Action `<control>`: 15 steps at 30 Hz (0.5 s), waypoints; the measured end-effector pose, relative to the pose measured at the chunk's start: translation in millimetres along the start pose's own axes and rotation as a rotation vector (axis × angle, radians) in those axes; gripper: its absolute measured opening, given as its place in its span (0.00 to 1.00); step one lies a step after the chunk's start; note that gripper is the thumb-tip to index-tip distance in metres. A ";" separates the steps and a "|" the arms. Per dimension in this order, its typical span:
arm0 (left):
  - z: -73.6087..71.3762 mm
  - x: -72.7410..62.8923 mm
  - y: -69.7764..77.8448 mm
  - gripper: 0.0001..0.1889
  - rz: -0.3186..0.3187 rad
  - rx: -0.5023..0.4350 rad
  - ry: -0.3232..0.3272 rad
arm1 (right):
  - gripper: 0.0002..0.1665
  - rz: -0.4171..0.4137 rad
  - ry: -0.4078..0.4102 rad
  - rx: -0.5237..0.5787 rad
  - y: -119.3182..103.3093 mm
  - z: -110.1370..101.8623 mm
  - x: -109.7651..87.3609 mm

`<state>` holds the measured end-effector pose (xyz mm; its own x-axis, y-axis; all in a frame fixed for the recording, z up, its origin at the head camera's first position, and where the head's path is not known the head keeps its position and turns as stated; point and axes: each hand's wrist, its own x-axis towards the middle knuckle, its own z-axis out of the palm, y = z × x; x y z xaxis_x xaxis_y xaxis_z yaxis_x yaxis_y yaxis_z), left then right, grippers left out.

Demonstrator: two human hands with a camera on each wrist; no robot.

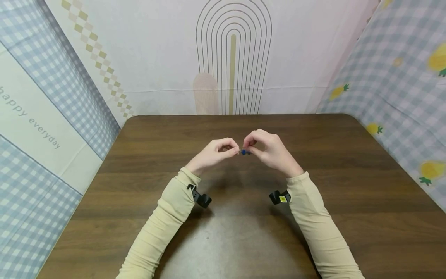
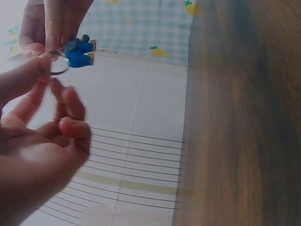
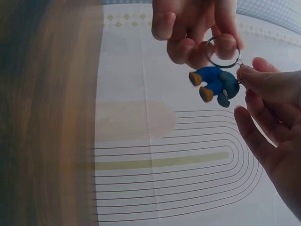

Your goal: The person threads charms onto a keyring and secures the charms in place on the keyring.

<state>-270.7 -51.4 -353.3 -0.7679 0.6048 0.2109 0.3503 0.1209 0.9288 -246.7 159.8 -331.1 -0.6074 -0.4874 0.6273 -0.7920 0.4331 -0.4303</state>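
Observation:
Between the two hands is a keychain with a small blue figure point(image 3: 214, 81) that has orange-brown feet and a grey-blue head. Its round metal split ring point(image 3: 225, 67) shows in both wrist views. My left hand point(image 1: 215, 153) pinches the ring between thumb and index finger, the other fingers loosely bent below. With thumb and fingertip, my right hand point(image 1: 270, 150) pinches the small link by the figure's head. Seen from the head, the figure is only a blue speck at the right fingertips, above the table.
A brown wood-grain table point(image 1: 240, 232) spreads beneath both forearms. Behind it hangs a pale cloth point(image 1: 296, 50) with arch lines, and checked cloths point(image 1: 390, 89) flank the sides. A small black wrist camera point(image 1: 202, 199) is strapped to each sleeve.

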 end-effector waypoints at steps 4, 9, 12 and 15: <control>0.5 -1.3 4.6 0.05 0.080 -0.043 0.039 | 0.12 0.004 0.023 0.042 -2.6 -4.1 -0.5; 2.5 -0.4 4.0 0.05 0.118 -0.089 0.048 | 0.11 0.031 0.024 0.057 -3.1 -6.2 -0.9; 4.2 0.1 2.9 0.06 0.097 -0.115 0.043 | 0.11 0.032 0.046 0.046 -3.3 -6.3 -1.1; 6.1 0.6 3.6 0.07 0.081 -0.129 0.040 | 0.09 0.009 0.068 0.038 -4.3 -5.8 -0.9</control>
<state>-266.6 -45.8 -351.7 -0.7615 0.5763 0.2967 0.3426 -0.0307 0.9390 -242.4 162.9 -326.1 -0.6098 -0.4308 0.6653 -0.7892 0.4073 -0.4597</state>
